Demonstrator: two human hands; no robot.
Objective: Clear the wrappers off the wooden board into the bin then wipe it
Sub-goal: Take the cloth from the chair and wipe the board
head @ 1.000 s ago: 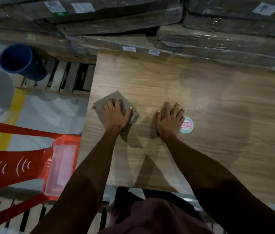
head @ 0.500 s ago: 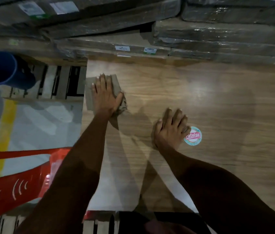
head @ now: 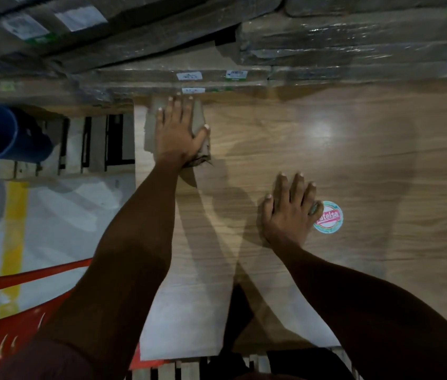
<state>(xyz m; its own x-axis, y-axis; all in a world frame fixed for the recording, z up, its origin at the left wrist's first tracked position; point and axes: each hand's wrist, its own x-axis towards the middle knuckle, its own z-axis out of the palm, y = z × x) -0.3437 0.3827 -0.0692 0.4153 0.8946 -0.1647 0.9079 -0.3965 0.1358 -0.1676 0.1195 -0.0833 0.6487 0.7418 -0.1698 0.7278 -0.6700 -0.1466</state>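
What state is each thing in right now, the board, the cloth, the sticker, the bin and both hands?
Wooden board: lying flat, no wrappers visible on it.
Cloth: pressed flat at the board's far left corner.
Left hand: spread palm down on the cloth.
Right hand: flat on the bare board, holding nothing.
Sticker: stuck on the board, beside the right hand.
Blue bin: open, contents hidden.

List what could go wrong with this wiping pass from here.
1. The cloth under the left hand sits at the board's far left corner; a further push left could carry it off the edge.
2. The right hand rests flat beside the round sticker, so that patch may go unwiped unless it lifts.
3. The wrapped stacks butt against the far edge, so the strip along them may be missed.
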